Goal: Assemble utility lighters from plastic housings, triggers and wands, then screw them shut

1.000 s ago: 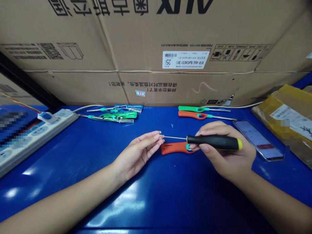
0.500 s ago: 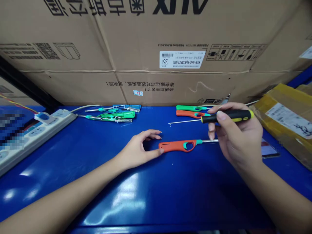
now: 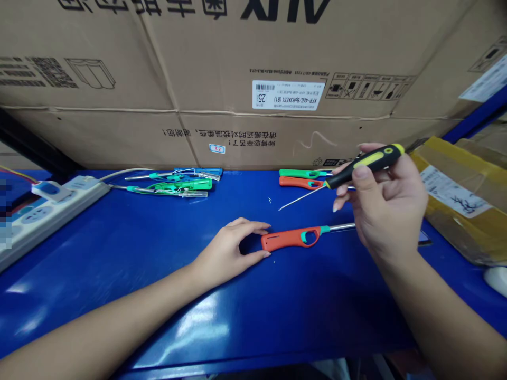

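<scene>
An orange gas lighter [image 3: 285, 240] with a teal trigger lies on the blue table, its metal tube running right until my right hand covers its end. My left hand [image 3: 225, 245] has thumb and fingertips on either side of its handle end. In my right hand [image 3: 390, 206] is a black and yellow screwdriver [image 3: 366, 164], its thin shaft slanting down to the left. Its tip stands a little right of some tiny silvery pieces [image 3: 270, 200], probably screws. Behind lie a green gas lighter [image 3: 297, 173] and a second orange one [image 3: 297, 182], their tubes partly hidden.
Opened blue [image 3: 216, 171] and green lighter parts [image 3: 202, 184] with wires lie at the back left. A white power strip [image 3: 51, 211] runs along the left. A large cardboard box [image 3: 222, 121] stands behind; a taped yellow package [image 3: 467, 211] sits at the right.
The screwdriver's tip has left the tiny silvery pieces, and its handle has tilted upward. My left fingers have closed in around the lighter's end. The view has shifted slightly to the right.
</scene>
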Demonstrator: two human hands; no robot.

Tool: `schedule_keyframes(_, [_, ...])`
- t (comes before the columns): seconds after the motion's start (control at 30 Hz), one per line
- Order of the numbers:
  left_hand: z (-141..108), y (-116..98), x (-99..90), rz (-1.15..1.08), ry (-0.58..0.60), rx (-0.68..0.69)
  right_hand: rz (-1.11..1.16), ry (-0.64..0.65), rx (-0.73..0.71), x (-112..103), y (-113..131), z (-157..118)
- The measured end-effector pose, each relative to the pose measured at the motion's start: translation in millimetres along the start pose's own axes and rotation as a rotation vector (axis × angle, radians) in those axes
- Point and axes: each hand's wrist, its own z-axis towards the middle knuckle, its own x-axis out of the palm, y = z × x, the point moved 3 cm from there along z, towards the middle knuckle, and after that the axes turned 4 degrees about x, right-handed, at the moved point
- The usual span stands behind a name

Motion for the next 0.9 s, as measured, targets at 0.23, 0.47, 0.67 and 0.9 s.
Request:
schedule_keyframes(0.23, [1, 0, -2.0, -0.057, -0.023, -0.036, -0.189, 0.221, 0.019, 33, 14, -8])
schedule_keyframes(0.47, [1, -1, -3.1, -0.063, -0.025, -0.043, -0.236, 0.217, -0.073, 47, 19, -29])
schedule_keyframes(0.67, [1, 3, -2.2, -0.057, -0.012, -0.061, -0.248, 0.247, -0.088, 40, -3, -41])
schedule_keyframes(0.9, [1, 2, -3.1, -0.083, -0.014, -0.06, -0.248, 0.343, -0.064, 40, -12, -41])
